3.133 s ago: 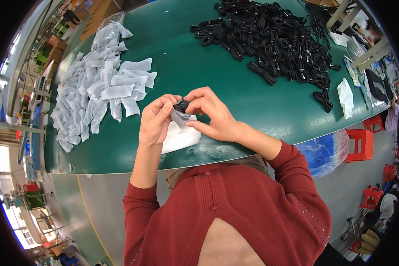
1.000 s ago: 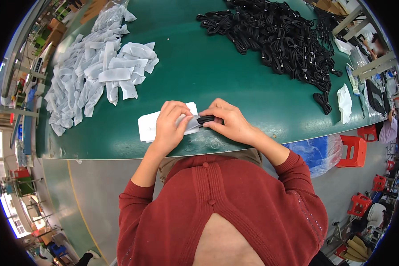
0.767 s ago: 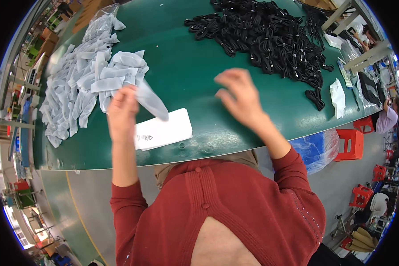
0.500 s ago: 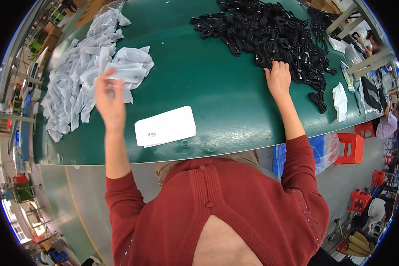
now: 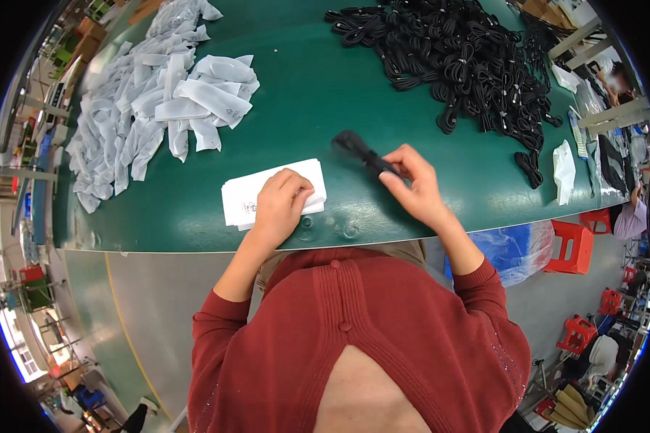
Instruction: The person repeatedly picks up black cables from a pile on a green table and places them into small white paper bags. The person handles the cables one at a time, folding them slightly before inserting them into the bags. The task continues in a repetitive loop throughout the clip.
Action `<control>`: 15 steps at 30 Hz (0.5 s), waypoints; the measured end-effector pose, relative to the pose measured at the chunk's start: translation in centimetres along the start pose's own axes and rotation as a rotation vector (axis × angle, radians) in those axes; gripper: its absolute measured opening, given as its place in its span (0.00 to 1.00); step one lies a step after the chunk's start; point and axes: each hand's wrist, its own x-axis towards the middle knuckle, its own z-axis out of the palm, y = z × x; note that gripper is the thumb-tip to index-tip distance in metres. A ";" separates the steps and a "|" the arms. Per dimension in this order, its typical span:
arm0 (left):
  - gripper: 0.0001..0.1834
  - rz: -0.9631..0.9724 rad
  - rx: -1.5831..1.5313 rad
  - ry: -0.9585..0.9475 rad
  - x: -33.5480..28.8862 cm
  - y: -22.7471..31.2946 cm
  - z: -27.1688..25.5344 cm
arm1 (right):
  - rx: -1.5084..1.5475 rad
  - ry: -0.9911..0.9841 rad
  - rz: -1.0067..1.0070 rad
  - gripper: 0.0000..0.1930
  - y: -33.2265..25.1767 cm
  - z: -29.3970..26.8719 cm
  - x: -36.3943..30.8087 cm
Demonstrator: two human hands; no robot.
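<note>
A bundled black cable [image 5: 362,153] is pinched in my right hand [image 5: 415,189], its far end blurred by motion above the green table. My left hand [image 5: 282,203] lies over a flat stack of white bags [image 5: 249,180] near the table's front edge. Its fingers are bent and closed on the right end of the top bag; the exact grip is partly hidden. Beyond my left hand spreads a heap of whitish translucent filled bags [image 5: 217,101]. Past my right hand lies a large pile of black bundled cables [image 5: 477,79].
The green table [image 5: 296,94] ends in a curved front edge close to my body. One cable bundle [image 5: 529,167] and a crumpled white bag [image 5: 563,172] lie at the right. Beyond that edge stand a red stool [image 5: 570,247] and a plastic-wrapped blue bin [image 5: 513,252].
My right hand has come back from the cable pile with a bundled cable. My left hand has moved from the filled bags down to the white stack.
</note>
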 end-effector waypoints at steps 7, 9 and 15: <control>0.03 -0.234 -0.304 0.032 0.2 0.4 -1.1 | -0.244 -0.251 -0.135 0.13 -2.9 0.5 -0.6; 0.03 -0.261 -0.337 0.040 0.3 0.2 -1.2 | -0.343 -0.238 -0.256 0.13 -2.9 0.5 -0.5; 0.03 -0.225 -0.332 0.031 0.4 0.3 -1.2 | -0.467 -0.303 -0.400 0.11 -3.1 0.7 -0.5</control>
